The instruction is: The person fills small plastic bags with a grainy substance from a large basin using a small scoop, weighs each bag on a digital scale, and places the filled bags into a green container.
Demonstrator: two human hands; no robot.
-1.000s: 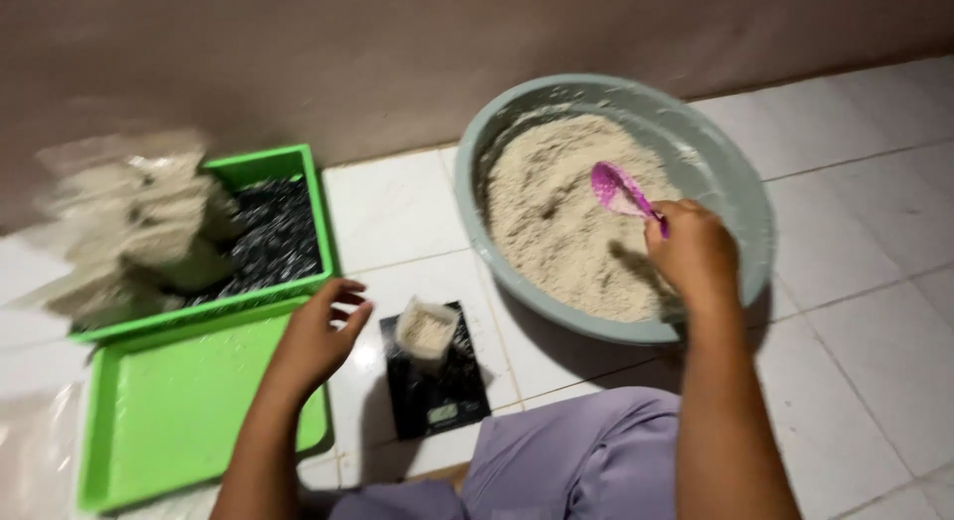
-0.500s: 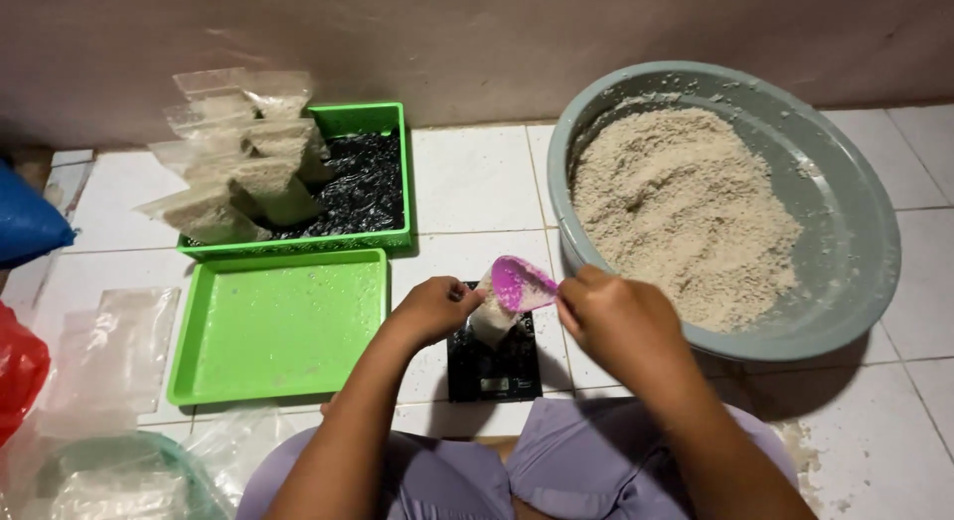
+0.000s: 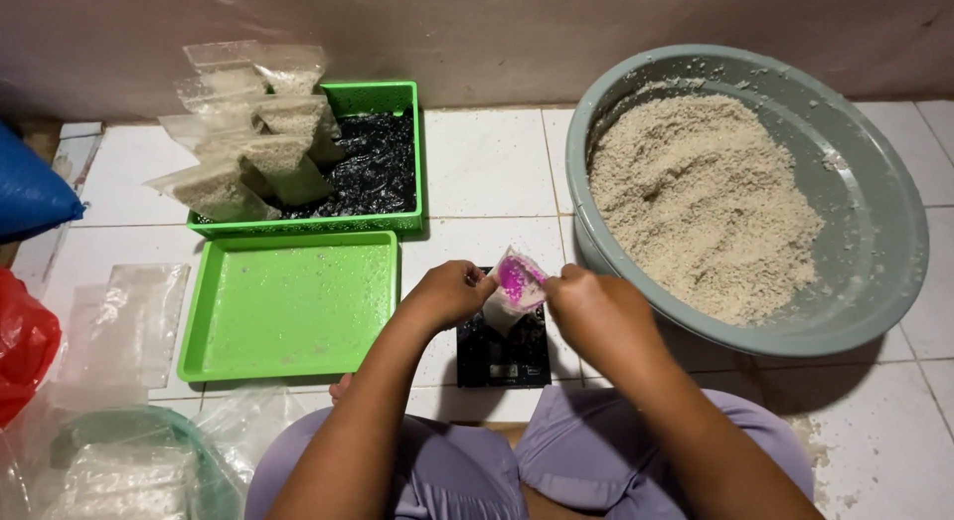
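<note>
My left hand (image 3: 449, 292) pinches the rim of a small clear plastic bag (image 3: 506, 309) that stands on a black kitchen scale (image 3: 502, 353). My right hand (image 3: 593, 309) holds a pink scoop (image 3: 517, 278), whose bowl is inside the mouth of the bag. The bag has some pale grain in its bottom. A big grey basin (image 3: 874, 222) heaped with beige coarse grain (image 3: 701, 197) stands just right of my right hand.
An empty green tray (image 3: 288, 306) lies left of the scale. Behind it a green basket (image 3: 373, 162) holds several filled clear bags (image 3: 248, 132). Flat empty plastic bags (image 3: 124, 321) lie at left, beside a red bag (image 3: 20, 346) and a blue sack (image 3: 30, 192).
My right hand brought the pink scoop from the basin over to the bag on the scale. My left hand took hold of the bag's rim. The view shifted left.
</note>
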